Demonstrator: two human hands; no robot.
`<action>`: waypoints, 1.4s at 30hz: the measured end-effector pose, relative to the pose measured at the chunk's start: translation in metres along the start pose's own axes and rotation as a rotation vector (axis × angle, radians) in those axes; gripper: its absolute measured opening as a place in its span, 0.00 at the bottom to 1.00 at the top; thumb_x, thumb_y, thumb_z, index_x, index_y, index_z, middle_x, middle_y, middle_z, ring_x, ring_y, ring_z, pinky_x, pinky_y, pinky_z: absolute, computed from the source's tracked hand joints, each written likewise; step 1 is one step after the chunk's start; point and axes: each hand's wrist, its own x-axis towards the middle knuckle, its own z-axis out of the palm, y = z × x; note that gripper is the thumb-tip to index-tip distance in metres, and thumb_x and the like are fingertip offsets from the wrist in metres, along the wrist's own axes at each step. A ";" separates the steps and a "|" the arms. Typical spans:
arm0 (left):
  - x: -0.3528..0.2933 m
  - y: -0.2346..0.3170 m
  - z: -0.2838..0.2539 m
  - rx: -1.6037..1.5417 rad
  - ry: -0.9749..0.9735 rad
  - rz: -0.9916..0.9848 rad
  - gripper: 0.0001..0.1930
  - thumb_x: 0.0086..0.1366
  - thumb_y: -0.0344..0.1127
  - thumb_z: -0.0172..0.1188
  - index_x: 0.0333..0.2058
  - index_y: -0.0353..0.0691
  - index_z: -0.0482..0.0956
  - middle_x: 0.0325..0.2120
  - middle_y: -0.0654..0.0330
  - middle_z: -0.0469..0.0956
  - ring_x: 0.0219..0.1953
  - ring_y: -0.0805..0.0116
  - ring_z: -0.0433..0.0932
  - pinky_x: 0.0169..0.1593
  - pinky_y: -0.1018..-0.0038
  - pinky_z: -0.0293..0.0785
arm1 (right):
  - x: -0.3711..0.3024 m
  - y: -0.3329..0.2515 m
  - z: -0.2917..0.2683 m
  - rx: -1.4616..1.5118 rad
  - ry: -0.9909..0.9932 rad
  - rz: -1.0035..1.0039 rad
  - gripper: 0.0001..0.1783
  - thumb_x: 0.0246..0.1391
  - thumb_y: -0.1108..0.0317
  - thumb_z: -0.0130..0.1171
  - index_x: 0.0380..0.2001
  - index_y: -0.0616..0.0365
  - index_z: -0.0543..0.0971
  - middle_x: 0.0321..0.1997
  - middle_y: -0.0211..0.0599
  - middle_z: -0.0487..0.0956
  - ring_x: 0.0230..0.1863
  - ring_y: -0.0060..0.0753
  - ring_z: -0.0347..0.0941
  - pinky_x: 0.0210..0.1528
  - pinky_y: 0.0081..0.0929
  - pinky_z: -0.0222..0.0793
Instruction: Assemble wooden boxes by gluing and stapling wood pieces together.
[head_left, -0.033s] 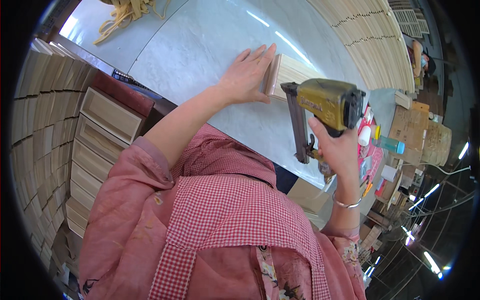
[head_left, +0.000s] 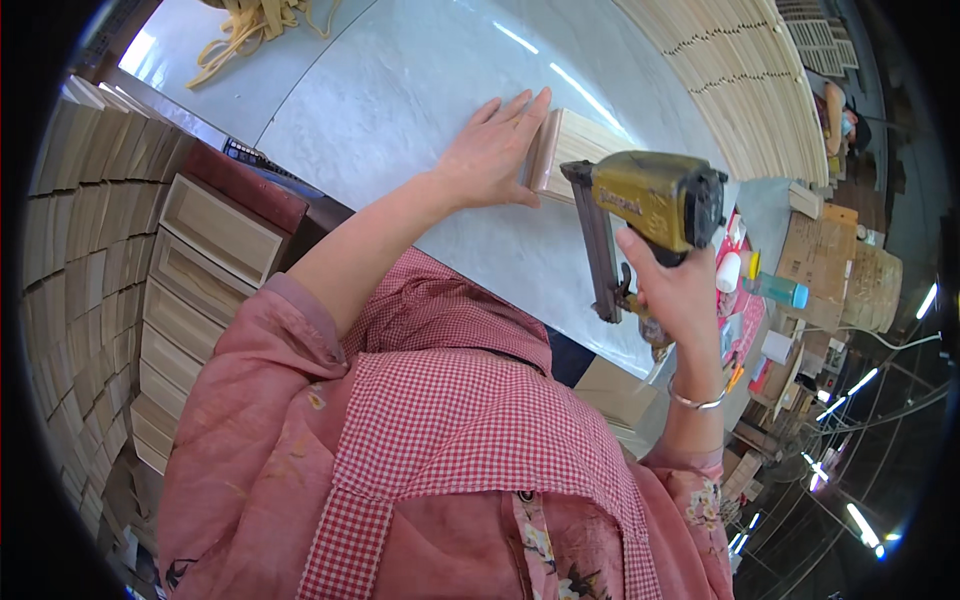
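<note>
The nail gun (head_left: 650,190) and the right hand (head_left: 680,295) gripping its handle have shifted slightly upward in view. The left hand (head_left: 490,155) (fingers extended, unclosed) rests against the wooden piece (head_left: 583,145) lying on the grey tabletop (head_left: 400,110).
</note>
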 end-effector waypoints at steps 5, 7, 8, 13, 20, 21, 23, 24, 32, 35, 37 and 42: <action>-0.001 0.001 -0.003 -0.015 -0.004 0.001 0.64 0.41 0.49 0.80 0.71 0.33 0.48 0.71 0.52 0.57 0.74 0.60 0.54 0.75 0.61 0.47 | 0.019 -0.008 -0.002 -0.075 -0.039 -0.026 0.20 0.52 0.65 0.72 0.41 0.72 0.82 0.33 0.45 0.86 0.28 0.30 0.78 0.31 0.25 0.74; -0.001 -0.001 -0.002 -0.014 -0.001 -0.004 0.64 0.41 0.48 0.80 0.71 0.33 0.48 0.71 0.52 0.57 0.74 0.60 0.54 0.75 0.61 0.47 | 0.023 -0.011 -0.002 -0.092 -0.051 -0.030 0.20 0.52 0.65 0.72 0.41 0.72 0.82 0.33 0.45 0.86 0.28 0.30 0.78 0.31 0.25 0.74; -0.001 -0.002 -0.001 -0.011 -0.001 -0.004 0.63 0.41 0.48 0.80 0.71 0.33 0.49 0.71 0.52 0.57 0.74 0.60 0.54 0.75 0.61 0.47 | 0.025 -0.012 -0.002 -0.105 -0.060 -0.034 0.20 0.52 0.65 0.72 0.41 0.72 0.82 0.33 0.45 0.86 0.28 0.30 0.78 0.31 0.26 0.74; -0.001 -0.003 0.000 -0.012 0.004 0.000 0.63 0.42 0.48 0.80 0.70 0.33 0.49 0.71 0.52 0.58 0.74 0.60 0.54 0.75 0.61 0.47 | 0.033 -0.012 -0.006 -0.144 -0.079 -0.047 0.20 0.51 0.65 0.72 0.41 0.72 0.82 0.33 0.45 0.85 0.27 0.31 0.78 0.30 0.26 0.74; -0.001 -0.001 -0.001 -0.022 0.006 -0.004 0.62 0.42 0.47 0.80 0.70 0.33 0.50 0.71 0.52 0.58 0.74 0.59 0.54 0.75 0.61 0.47 | 0.039 -0.014 -0.010 -0.147 -0.092 -0.112 0.20 0.51 0.64 0.72 0.40 0.72 0.82 0.32 0.45 0.85 0.27 0.31 0.79 0.30 0.26 0.75; -0.002 -0.001 -0.002 -0.018 0.009 0.000 0.62 0.42 0.47 0.80 0.70 0.33 0.50 0.71 0.52 0.58 0.74 0.59 0.54 0.75 0.61 0.47 | 0.039 -0.014 -0.010 -0.145 -0.088 -0.117 0.20 0.51 0.64 0.72 0.40 0.72 0.82 0.32 0.45 0.85 0.27 0.31 0.79 0.30 0.26 0.75; -0.003 -0.002 -0.002 -0.014 0.009 -0.002 0.62 0.42 0.47 0.80 0.70 0.33 0.50 0.71 0.52 0.58 0.74 0.60 0.54 0.75 0.61 0.47 | 0.039 -0.013 -0.009 -0.161 -0.093 -0.145 0.20 0.51 0.65 0.72 0.40 0.72 0.82 0.33 0.45 0.85 0.28 0.31 0.79 0.30 0.26 0.75; -0.003 -0.003 -0.002 -0.010 0.009 -0.003 0.62 0.42 0.46 0.80 0.70 0.33 0.50 0.71 0.52 0.58 0.74 0.60 0.54 0.75 0.61 0.47 | 0.039 -0.011 -0.009 -0.168 -0.095 -0.160 0.20 0.51 0.65 0.72 0.40 0.73 0.82 0.33 0.45 0.85 0.28 0.31 0.79 0.31 0.26 0.75; -0.005 0.001 -0.002 -0.001 0.013 0.019 0.60 0.45 0.44 0.78 0.71 0.36 0.48 0.70 0.51 0.58 0.74 0.57 0.52 0.75 0.60 0.47 | -0.005 0.034 -0.035 -0.080 0.291 0.087 0.20 0.49 0.67 0.73 0.39 0.73 0.81 0.32 0.41 0.84 0.27 0.30 0.78 0.30 0.27 0.75; -0.002 0.007 -0.013 0.019 0.029 0.050 0.56 0.51 0.45 0.74 0.72 0.39 0.48 0.71 0.51 0.57 0.74 0.54 0.51 0.74 0.59 0.48 | -0.013 0.133 -0.073 -0.098 0.470 0.043 0.23 0.51 0.64 0.71 0.44 0.71 0.79 0.34 0.42 0.84 0.28 0.31 0.78 0.29 0.27 0.74; -0.006 0.005 -0.006 0.033 0.044 0.056 0.55 0.52 0.45 0.73 0.72 0.40 0.48 0.71 0.51 0.57 0.74 0.53 0.51 0.74 0.59 0.49 | -0.029 0.155 -0.090 -0.109 0.403 0.243 0.23 0.54 0.63 0.67 0.48 0.68 0.77 0.37 0.47 0.83 0.31 0.36 0.79 0.32 0.31 0.74; -0.013 0.006 0.004 0.021 0.066 0.091 0.51 0.56 0.42 0.70 0.72 0.42 0.48 0.72 0.54 0.55 0.75 0.51 0.50 0.73 0.58 0.50 | -0.053 0.302 -0.115 -0.533 0.500 0.107 0.25 0.56 0.59 0.64 0.53 0.62 0.75 0.39 0.54 0.83 0.35 0.50 0.81 0.37 0.42 0.75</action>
